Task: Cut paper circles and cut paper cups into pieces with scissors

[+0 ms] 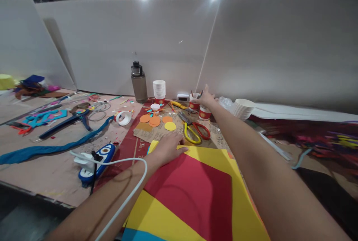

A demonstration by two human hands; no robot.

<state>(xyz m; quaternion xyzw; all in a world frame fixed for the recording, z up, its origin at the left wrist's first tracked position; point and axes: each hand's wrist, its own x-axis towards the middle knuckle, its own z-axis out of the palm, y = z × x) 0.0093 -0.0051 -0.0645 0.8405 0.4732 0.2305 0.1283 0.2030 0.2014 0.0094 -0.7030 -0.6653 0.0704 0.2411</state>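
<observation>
My left hand (170,147) lies on the top edge of a stack of coloured paper, thumb stretched out over a red sheet (192,189) that rests on yellow sheets (242,196). My right hand (207,97) is extended to the far side of the table, fingers apart, beside a red and white paper cup (194,104) holding pens or pencils. Below that hand stands another red and white cup (205,113). Scissors (192,129) with one yellow and one red handle lie between the hands. Orange paper circles (154,121) and a yellow circle (170,126) lie left of the scissors.
A bottle (139,84) and stacked white cups (159,89) stand along the back panel. More white bowls (244,108) are at right. On the left lie a tape roll (123,118), blue ribbon (64,148), a dark blue hand tool (65,123) and a blue and white device (97,162) near a white cable (134,183).
</observation>
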